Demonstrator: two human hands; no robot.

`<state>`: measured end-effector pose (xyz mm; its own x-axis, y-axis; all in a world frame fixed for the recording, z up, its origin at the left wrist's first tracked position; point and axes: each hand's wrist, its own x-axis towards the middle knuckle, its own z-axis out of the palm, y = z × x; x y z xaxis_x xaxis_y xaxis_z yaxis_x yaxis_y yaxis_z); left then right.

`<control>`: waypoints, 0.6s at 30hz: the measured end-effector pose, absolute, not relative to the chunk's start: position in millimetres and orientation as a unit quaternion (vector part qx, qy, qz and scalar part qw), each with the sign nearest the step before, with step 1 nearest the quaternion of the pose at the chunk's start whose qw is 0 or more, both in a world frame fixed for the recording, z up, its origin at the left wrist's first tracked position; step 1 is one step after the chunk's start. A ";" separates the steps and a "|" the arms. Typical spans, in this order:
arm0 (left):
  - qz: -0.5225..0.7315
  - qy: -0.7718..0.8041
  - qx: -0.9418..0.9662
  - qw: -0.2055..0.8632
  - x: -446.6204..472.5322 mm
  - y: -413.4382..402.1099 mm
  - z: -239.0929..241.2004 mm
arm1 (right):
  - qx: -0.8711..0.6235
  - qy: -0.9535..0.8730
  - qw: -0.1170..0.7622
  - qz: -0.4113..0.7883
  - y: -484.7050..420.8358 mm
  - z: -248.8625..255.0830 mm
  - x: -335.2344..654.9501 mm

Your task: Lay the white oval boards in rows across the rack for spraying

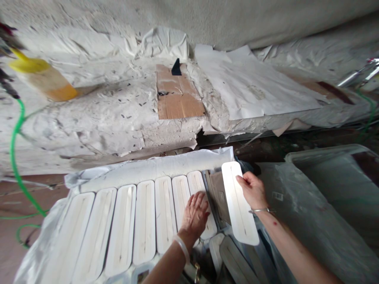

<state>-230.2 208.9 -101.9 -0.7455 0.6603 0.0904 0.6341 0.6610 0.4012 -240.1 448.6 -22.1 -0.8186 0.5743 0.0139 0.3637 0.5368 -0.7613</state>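
My right hand grips the long edge of a white oblong panel with rounded ends and a thin dark line down its middle. It is held up, tilted, over the right end of a row of similar pieces. My left hand lies with fingers stretched out on the rightmost white panel of that row, gripping nothing. Several more white panels lie side by side to its left. Below the held panel, greyish oblong pieces lie at angles, partly hidden by my arms.
Beyond the row runs a paper-covered bench with a cardboard piece and a small dark wedge. A yellow-capped squeeze bottle and green hose are at left. A large pale bin stands at right.
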 end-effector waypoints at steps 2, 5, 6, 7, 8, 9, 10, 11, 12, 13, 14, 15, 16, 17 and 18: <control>0.204 0.913 0.353 0.035 -237.7 211.1 -100.7 | -0.272 -0.867 0.130 0.396 447.9 -21.6 -233.8; 0.196 0.913 0.355 0.038 -245.6 211.7 -102.9 | -0.277 -0.867 0.129 0.393 444.4 -22.4 -228.0; 0.195 0.914 0.355 0.039 -247.0 211.4 -104.0 | -0.278 -0.867 0.131 0.393 442.1 -22.0 -228.2; 0.193 0.914 0.355 0.039 -248.0 211.1 -104.9 | -0.279 -0.866 0.135 0.393 439.2 -21.0 -229.8; 0.192 0.914 0.355 0.039 -248.5 210.9 -105.4 | -0.281 -0.864 0.141 0.393 436.1 -19.4 -232.5; 0.192 0.915 0.353 0.039 -248.7 211.0 -105.4 | -0.283 -0.863 0.150 0.391 432.9 -17.4 -236.1; 0.192 0.916 0.350 0.038 -248.7 211.3 -104.9 | -0.285 -0.862 0.160 0.388 429.8 -15.1 -240.4; 0.192 0.917 0.348 0.036 -248.6 212.0 -104.0 | -0.285 -0.863 0.166 0.382 427.1 -13.2 -245.0; 0.194 0.917 0.346 0.034 -248.4 213.0 -102.7 | -0.279 -0.869 0.165 0.374 424.8 -11.8 -249.5; 0.198 0.917 0.344 0.032 -248.3 214.2 -101.2 | -0.269 -0.878 0.153 0.365 422.9 -11.3 -253.6; 0.202 0.917 0.343 0.029 -248.2 215.5 -99.7 | -0.257 -0.889 0.133 0.355 421.5 -11.8 -256.8; 0.207 0.917 0.341 0.025 -248.3 216.8 -98.4 | -0.245 -0.899 0.110 0.346 420.6 -13.4 -259.0; 0.211 0.916 0.340 0.023 -248.4 217.9 -97.5 | -0.237 -0.907 0.090 0.336 420.3 -15.9 -260.0; 0.214 0.916 0.338 0.022 -248.5 218.8 -97.2 | -0.233 -0.912 0.076 0.329 420.5 -19.0 -259.6; 0.215 0.917 0.336 0.021 -248.8 219.4 -97.5 | -0.232 -0.915 0.068 0.324 421.2 -22.4 -258.1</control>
